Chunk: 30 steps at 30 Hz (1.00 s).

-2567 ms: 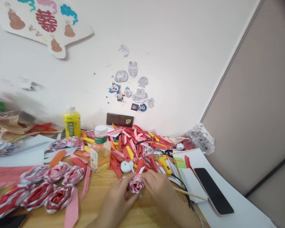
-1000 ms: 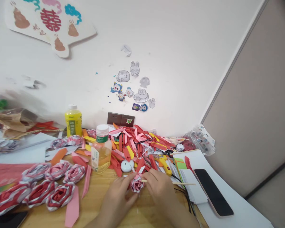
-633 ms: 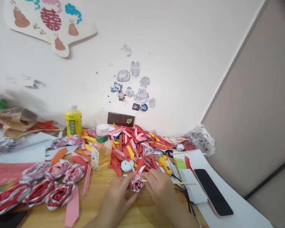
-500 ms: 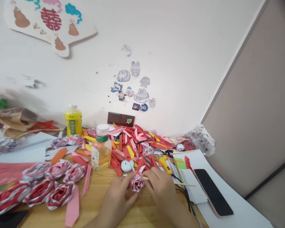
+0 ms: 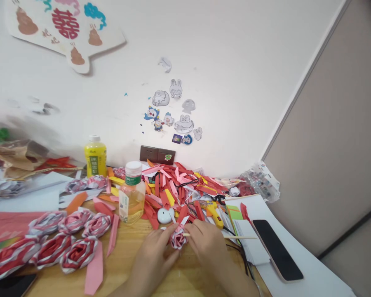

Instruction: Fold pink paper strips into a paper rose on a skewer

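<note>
My left hand (image 5: 153, 253) and right hand (image 5: 208, 243) are showing bare; a thin, pale band (image 5: 259, 287) is crossing my right forearm (image 5: 235, 274), lower right of the frame.

Paper rose (image 5: 178, 239): small, folded in pink and white strips that spiral round a darker pink centre, its open face turned toward the camera, held at the fingertips of the left hand (image 5: 156, 253) just above the wooden tabletop. Wooden stick (image 5: 243, 237): thin, straight, pale and plain, gripped in the right hand (image 5: 208, 243) and lying nearly level, its middle hidden by that hand. One end meets the flower's right side; the other projects rightward over a stack of white paper (image 5: 252, 247).
</note>
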Motion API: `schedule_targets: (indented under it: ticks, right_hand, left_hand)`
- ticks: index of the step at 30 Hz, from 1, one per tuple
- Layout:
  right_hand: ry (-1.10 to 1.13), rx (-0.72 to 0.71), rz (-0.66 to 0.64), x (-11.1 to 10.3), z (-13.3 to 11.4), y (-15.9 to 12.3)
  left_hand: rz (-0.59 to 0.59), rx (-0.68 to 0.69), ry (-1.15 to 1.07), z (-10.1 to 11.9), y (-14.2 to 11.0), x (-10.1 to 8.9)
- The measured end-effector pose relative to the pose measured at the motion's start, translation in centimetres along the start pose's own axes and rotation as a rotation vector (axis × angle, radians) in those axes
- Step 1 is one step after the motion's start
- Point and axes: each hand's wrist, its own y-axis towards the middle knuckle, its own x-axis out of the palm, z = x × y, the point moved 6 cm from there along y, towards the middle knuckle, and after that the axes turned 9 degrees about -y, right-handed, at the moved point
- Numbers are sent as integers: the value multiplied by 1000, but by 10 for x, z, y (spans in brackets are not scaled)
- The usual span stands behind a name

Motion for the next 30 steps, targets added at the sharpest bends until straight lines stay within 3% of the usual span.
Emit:
schedule_targets:
  ticks: [6, 18, 26, 30]
  right_hand:
    - [3, 53, -26, -2, 5, 2]
    - [62, 1, -53, 2, 4, -1]
    - [266, 92, -208, 10, 15, 2]
    - [273, 174, -196, 9, 20, 3]
  left_hand:
    - [17, 11, -18, 1, 0, -1]
    - [-18, -4, -32, 2, 1, 0]
    - [-25, 0, -73, -1, 0, 2]
    - [-21, 2, -82, -1, 0, 2]
